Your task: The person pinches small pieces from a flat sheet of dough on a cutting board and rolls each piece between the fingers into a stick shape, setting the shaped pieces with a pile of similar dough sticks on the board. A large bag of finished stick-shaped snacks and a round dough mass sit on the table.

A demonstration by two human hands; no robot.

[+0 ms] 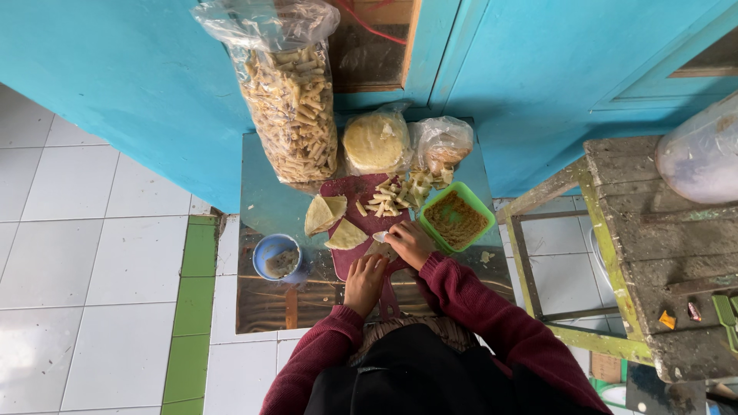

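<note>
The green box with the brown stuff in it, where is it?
In the head view, the green box sits on the small table, right of the dark red cutting board, just beyond the person's right hand and below a clear bag.

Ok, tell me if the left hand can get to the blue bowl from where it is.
Probably yes. The left hand rests on the red cutting board, and the blue bowl sits just to its left with only bare tabletop between them.

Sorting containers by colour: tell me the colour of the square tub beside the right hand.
Bright green tub, seen in the head view.
</note>
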